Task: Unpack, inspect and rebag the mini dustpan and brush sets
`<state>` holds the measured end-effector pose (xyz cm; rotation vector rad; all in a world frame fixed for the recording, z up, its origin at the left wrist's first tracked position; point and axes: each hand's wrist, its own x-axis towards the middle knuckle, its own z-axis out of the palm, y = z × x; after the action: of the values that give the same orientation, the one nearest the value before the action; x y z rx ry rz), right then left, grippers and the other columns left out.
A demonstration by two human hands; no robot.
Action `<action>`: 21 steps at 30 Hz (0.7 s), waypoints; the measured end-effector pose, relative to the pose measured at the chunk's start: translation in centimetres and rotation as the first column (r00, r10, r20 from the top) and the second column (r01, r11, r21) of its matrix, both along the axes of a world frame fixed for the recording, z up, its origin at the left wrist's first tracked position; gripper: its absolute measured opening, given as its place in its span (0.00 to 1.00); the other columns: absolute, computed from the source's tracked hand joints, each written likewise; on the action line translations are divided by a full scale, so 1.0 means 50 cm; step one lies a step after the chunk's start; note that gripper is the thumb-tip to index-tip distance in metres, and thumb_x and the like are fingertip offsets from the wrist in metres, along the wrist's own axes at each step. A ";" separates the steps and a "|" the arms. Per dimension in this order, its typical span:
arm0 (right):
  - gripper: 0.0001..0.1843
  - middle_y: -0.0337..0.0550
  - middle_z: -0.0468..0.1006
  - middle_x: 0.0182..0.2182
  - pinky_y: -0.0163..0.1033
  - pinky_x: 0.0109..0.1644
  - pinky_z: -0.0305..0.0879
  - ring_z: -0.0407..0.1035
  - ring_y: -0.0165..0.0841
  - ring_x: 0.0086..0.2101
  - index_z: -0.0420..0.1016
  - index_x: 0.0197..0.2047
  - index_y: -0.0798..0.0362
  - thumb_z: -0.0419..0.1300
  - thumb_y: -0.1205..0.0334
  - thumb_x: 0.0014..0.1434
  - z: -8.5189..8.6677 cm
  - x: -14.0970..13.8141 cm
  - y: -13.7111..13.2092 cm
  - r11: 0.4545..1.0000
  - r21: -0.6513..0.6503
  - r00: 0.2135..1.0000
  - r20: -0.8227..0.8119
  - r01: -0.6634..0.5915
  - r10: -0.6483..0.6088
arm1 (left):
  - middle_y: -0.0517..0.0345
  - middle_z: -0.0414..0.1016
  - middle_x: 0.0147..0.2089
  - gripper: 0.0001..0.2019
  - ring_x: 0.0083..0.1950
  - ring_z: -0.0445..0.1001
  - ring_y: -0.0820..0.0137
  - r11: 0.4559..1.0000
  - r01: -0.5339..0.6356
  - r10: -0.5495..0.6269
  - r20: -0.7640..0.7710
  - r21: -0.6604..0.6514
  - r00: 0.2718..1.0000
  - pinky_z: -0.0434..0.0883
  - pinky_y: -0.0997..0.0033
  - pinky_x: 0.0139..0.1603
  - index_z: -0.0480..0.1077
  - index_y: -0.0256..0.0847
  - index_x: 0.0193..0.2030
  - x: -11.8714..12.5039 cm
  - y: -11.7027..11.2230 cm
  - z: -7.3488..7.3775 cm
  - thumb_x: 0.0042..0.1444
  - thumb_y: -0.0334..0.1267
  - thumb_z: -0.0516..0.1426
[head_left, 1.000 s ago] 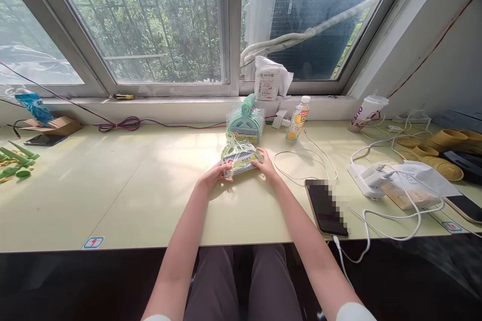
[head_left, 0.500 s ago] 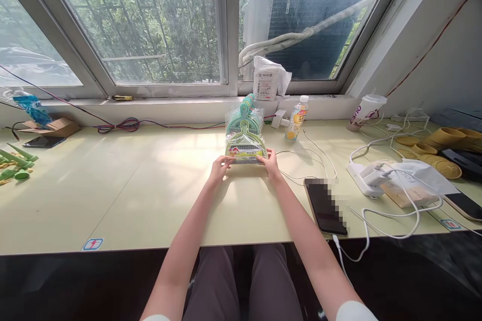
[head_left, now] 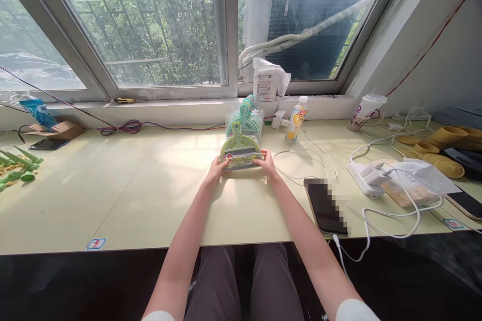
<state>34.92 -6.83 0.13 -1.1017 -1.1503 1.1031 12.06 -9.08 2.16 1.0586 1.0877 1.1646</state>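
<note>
A yellow-green mini dustpan and brush set (head_left: 241,148), wrapped in clear plastic with a printed label, stands handle up at the middle of the table. At its lower left edge my left hand (head_left: 216,169) grips it, thumb in front. My right hand (head_left: 266,164) holds the lower right edge the same way. Directly behind it, a row of teal dustpan and brush sets (head_left: 250,119), also in clear plastic, reaches back to the window sill. The front set partly hides them.
A drink bottle (head_left: 296,119), a phone (head_left: 325,206) and a white power strip (head_left: 365,180) with loose cables lie to the right. Farther right are a paper cup (head_left: 366,112) and yellow-brown pieces (head_left: 444,163). Green parts (head_left: 20,165) lie far left. The table edge (head_left: 150,250) is in front.
Both hands have drawn the yellow-green set slightly toward me and to the left, apart from the teal row. The view has shifted a little.
</note>
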 end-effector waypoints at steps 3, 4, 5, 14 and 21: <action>0.29 0.45 0.73 0.45 0.49 0.51 0.70 0.71 0.40 0.46 0.61 0.47 0.48 0.67 0.55 0.43 -0.002 -0.004 0.003 1.000 0.005 0.999 0.035 -0.005 0.005 | 0.46 0.77 0.48 0.20 0.39 0.80 0.64 0.997 0.042 -0.040 0.035 -0.068 0.999 0.76 0.71 0.29 0.66 0.40 0.51 -0.004 -0.009 0.005 0.50 0.34 0.64; 0.29 0.46 0.74 0.46 0.49 0.51 0.70 0.71 0.40 0.47 0.62 0.49 0.48 0.66 0.52 0.46 -0.001 -0.006 0.005 0.999 0.011 0.999 0.034 -0.030 0.029 | 0.46 0.77 0.47 0.21 0.36 0.80 0.64 0.995 0.042 -0.039 0.043 -0.086 0.998 0.76 0.71 0.28 0.66 0.40 0.52 -0.006 -0.013 0.007 0.50 0.33 0.64; 0.29 0.47 0.74 0.48 0.49 0.52 0.70 0.71 0.40 0.48 0.62 0.51 0.48 0.64 0.48 0.49 0.000 -0.008 0.006 0.998 0.014 0.998 0.028 -0.056 0.056 | 0.45 0.78 0.46 0.22 0.34 0.80 0.65 0.995 0.031 -0.027 0.047 -0.098 0.999 0.76 0.72 0.27 0.65 0.39 0.53 -0.009 -0.017 0.009 0.51 0.33 0.63; 0.25 0.47 0.75 0.53 0.45 0.45 0.73 0.75 0.36 0.43 0.60 0.56 0.45 0.51 0.42 0.61 0.003 -0.012 0.022 0.997 -0.020 0.997 -0.027 -0.072 0.071 | 0.47 0.76 0.39 0.18 0.21 0.76 0.70 0.946 -0.319 0.306 -0.163 -0.063 0.938 0.71 0.75 0.19 0.63 0.34 0.49 -0.131 -0.003 0.065 0.52 0.31 0.62; 0.14 0.42 0.78 0.45 0.41 0.43 0.73 0.75 0.30 0.35 0.67 0.50 0.47 0.55 0.57 0.60 -0.001 -0.012 0.027 0.996 -0.043 0.996 0.051 -0.075 0.077 | 0.53 0.74 0.33 0.09 0.26 0.76 0.68 0.895 -0.446 0.351 -0.647 0.020 0.677 0.76 0.65 0.31 0.68 0.33 0.42 -0.334 0.061 0.092 0.54 0.33 0.60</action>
<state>34.32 -5.48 0.09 -1.1322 -1.2246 1.1670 -4.65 -6.01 6.78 1.1702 2.0045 1.0517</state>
